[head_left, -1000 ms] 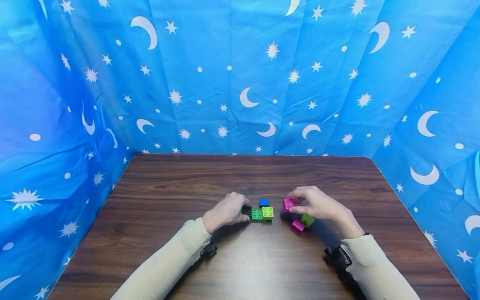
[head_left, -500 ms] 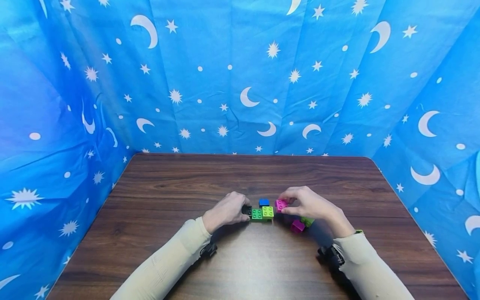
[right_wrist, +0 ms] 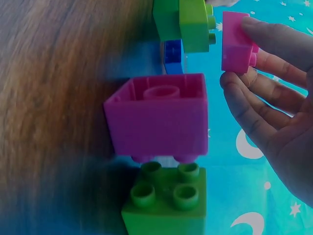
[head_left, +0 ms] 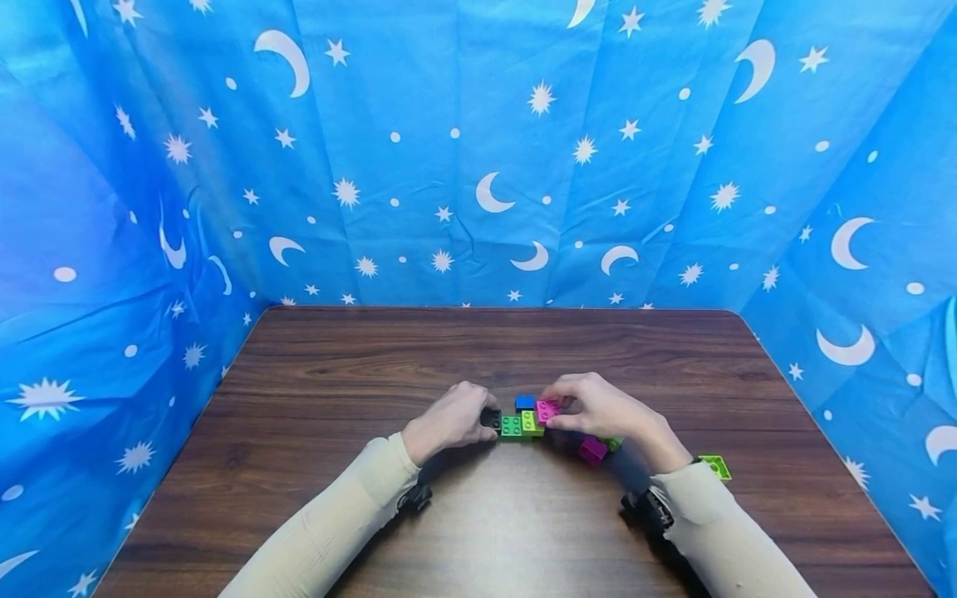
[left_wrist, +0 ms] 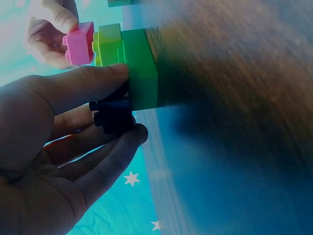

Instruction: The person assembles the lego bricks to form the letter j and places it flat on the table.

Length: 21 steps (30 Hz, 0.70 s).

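My left hand (head_left: 452,422) pinches a black brick (left_wrist: 116,116) at the left end of a low stack. Beside that brick is a green brick (head_left: 511,427), with a lime brick (head_left: 528,425) mounted on its right part. Between thumb and fingertips, my right hand (head_left: 609,407) holds a pink brick (head_left: 546,412) over the lime one. A narrow gap shows between pink and lime in the right wrist view. Just behind the stack sits a blue brick (head_left: 525,403). Below my right hand lie a magenta brick (right_wrist: 159,127), hollow side showing, and another green brick (right_wrist: 166,215), studs showing.
One more lime brick (head_left: 715,468), its hollow side showing, lies by my right sleeve. The wooden table (head_left: 359,357) is bounded at the back and sides by a blue curtain (head_left: 419,166) with moons and stars.
My right hand has moved left with the pink brick, from beside the stack to over the lime brick. The far-right lime brick has come out from behind the right arm. My left hand stays put.
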Each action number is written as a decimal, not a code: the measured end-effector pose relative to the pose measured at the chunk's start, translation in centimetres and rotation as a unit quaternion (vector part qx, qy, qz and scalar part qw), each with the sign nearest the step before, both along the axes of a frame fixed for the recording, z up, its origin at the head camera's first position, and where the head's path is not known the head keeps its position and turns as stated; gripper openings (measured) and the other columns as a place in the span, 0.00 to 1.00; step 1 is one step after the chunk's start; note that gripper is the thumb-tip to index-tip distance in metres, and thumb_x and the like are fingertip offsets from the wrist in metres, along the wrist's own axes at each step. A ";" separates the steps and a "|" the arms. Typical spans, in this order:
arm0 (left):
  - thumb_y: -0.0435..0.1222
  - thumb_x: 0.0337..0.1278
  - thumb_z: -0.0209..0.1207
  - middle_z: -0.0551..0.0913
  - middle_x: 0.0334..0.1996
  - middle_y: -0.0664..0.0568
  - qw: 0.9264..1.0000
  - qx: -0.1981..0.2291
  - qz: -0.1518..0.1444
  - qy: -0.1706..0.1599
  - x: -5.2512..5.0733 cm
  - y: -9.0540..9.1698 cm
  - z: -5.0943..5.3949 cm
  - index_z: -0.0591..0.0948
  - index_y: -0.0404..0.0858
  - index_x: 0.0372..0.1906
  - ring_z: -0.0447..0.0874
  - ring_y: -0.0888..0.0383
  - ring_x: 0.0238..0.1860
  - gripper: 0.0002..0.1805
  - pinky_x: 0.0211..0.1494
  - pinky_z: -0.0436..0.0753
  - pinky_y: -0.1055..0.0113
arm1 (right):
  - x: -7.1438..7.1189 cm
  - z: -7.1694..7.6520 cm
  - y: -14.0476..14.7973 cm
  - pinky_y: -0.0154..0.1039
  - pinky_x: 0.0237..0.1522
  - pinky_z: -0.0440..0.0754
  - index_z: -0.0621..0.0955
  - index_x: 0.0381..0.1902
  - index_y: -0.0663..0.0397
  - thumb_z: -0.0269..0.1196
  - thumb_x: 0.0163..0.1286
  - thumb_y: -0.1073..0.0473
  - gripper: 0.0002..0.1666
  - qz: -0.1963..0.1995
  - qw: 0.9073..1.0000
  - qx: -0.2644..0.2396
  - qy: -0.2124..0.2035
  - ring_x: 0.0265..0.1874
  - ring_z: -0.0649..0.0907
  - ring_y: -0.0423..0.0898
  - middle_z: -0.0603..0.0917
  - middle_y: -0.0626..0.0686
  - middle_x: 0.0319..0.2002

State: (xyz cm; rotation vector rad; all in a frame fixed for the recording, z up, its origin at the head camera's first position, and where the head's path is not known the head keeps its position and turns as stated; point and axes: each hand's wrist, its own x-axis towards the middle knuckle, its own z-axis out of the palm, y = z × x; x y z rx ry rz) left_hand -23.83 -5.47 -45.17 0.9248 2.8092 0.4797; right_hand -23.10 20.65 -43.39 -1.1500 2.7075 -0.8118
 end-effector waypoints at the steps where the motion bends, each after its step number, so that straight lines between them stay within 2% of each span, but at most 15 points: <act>1: 0.42 0.47 0.73 0.87 0.37 0.52 1.000 -0.001 0.001 0.001 0.0 0.0 0.0 0.86 0.39 0.47 0.79 0.63 0.31 0.20 0.35 0.79 0.70 | 0.0 0.0 -0.1 0.43 0.42 0.84 0.84 0.48 0.52 0.67 0.66 0.53 0.15 0.002 1.000 -0.001 0.000 0.38 0.82 0.39 0.84 0.45 0.42; 6: 0.42 0.46 0.73 0.87 0.36 0.53 1.000 -0.006 0.001 0.007 0.0 -0.1 -0.1 0.86 0.40 0.46 0.80 0.62 0.32 0.20 0.37 0.80 0.69 | 0.0 -0.1 -0.5 0.42 0.42 0.84 0.84 0.47 0.52 0.67 0.65 0.54 0.15 0.002 1.000 -0.001 -0.003 0.38 0.82 0.38 0.84 0.46 0.41; 21: 0.42 0.45 0.73 0.87 0.35 0.54 1.000 -0.009 0.000 0.012 -0.1 0.0 -0.3 0.87 0.41 0.44 0.79 0.62 0.30 0.19 0.36 0.80 0.70 | -0.1 -0.3 -1.6 0.40 0.39 0.84 0.84 0.45 0.53 0.68 0.63 0.54 0.14 0.004 1.000 0.000 0.014 0.36 0.83 0.45 0.83 0.47 0.38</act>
